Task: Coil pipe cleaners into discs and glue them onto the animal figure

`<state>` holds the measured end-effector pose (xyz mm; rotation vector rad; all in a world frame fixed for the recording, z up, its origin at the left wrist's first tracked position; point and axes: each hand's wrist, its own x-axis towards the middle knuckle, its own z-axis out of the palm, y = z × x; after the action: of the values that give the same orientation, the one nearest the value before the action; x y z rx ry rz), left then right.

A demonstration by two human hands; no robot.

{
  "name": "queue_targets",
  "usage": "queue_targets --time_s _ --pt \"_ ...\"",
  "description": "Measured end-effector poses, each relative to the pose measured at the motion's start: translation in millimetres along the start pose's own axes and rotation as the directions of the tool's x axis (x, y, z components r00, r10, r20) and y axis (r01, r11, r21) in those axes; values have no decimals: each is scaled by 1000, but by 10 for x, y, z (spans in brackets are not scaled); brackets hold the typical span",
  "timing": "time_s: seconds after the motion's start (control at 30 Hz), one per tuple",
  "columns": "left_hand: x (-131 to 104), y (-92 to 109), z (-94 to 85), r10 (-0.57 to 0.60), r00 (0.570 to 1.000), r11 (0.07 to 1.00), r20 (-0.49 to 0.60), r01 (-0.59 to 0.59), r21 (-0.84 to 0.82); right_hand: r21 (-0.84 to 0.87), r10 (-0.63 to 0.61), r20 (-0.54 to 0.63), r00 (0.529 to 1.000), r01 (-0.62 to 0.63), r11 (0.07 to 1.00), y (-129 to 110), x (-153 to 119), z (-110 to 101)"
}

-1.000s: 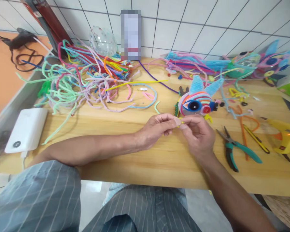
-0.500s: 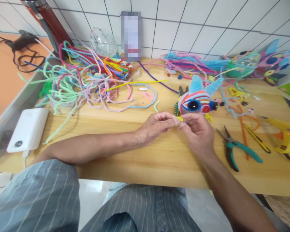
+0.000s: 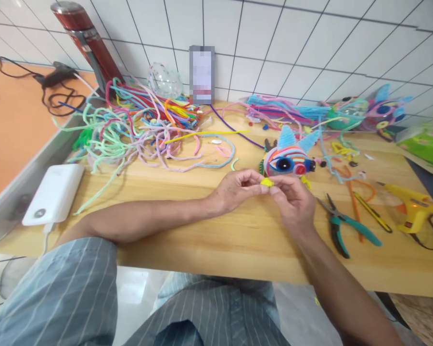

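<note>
Between my fingertips is a small yellow piece of pipe cleaner (image 3: 267, 182), bent into a compact shape. My left hand (image 3: 237, 191) pinches it from the left, and my right hand (image 3: 294, 199) pinches it from the right. Just behind my hands sits a craft animal head (image 3: 290, 161) wound with coloured pipe cleaners, with blue ears, a black eye on blue and a red disc. Part of its lower side is hidden by my right hand.
Loose pipe cleaners (image 3: 111, 144) are heaped at the left, near a white power bank (image 3: 53, 194). To the right lie teal-handled pliers (image 3: 341, 223), a yellow utility knife (image 3: 373, 212) and a yellow glue gun (image 3: 414, 206). A phone (image 3: 202, 74) leans on the tiled wall.
Both hands keep their pinch on the yellow piece, which shows more fully and looks rounder now. The camera view has shifted a little.
</note>
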<state>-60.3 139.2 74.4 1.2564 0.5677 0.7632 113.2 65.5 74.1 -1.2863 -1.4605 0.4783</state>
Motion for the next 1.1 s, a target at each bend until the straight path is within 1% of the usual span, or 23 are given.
queue_targets --time_s 0.2,0.33,0.43,0.6,0.7,0.83,0.9,1.0,1.1 --pt "-21 47 -31 147 988 968 40 -152 200 -38 -76 13 997 76 996 -34 20 -37" --pt "-25 25 -50 183 982 940 49 -189 285 -166 -191 16 982 191 967 -67 55 -58" --pt "-25 -6 -62 200 978 932 67 -210 294 -211 -220 7 975 217 953 -62 60 -55" --pt "-10 -18 -72 233 967 936 106 -252 244 -152 -178 -8 984 175 973 -53 53 -53" --pt "6 -19 -79 212 969 951 125 -234 200 -144 -206 -19 978 201 969 -70 68 -72" --pt "11 -30 -73 142 980 985 141 -154 74 -209 -299 -13 954 290 934 -101 82 -100" --pt "10 -31 -66 100 984 995 145 -101 2 -223 -323 -3 946 314 923 -118 81 -108" --pt "16 -26 -59 59 985 993 159 -41 -110 -238 -344 21 939 339 910 -149 83 -112" --pt "26 -25 -58 24 979 981 201 16 -196 -294 -380 33 924 372 880 -176 94 -114"
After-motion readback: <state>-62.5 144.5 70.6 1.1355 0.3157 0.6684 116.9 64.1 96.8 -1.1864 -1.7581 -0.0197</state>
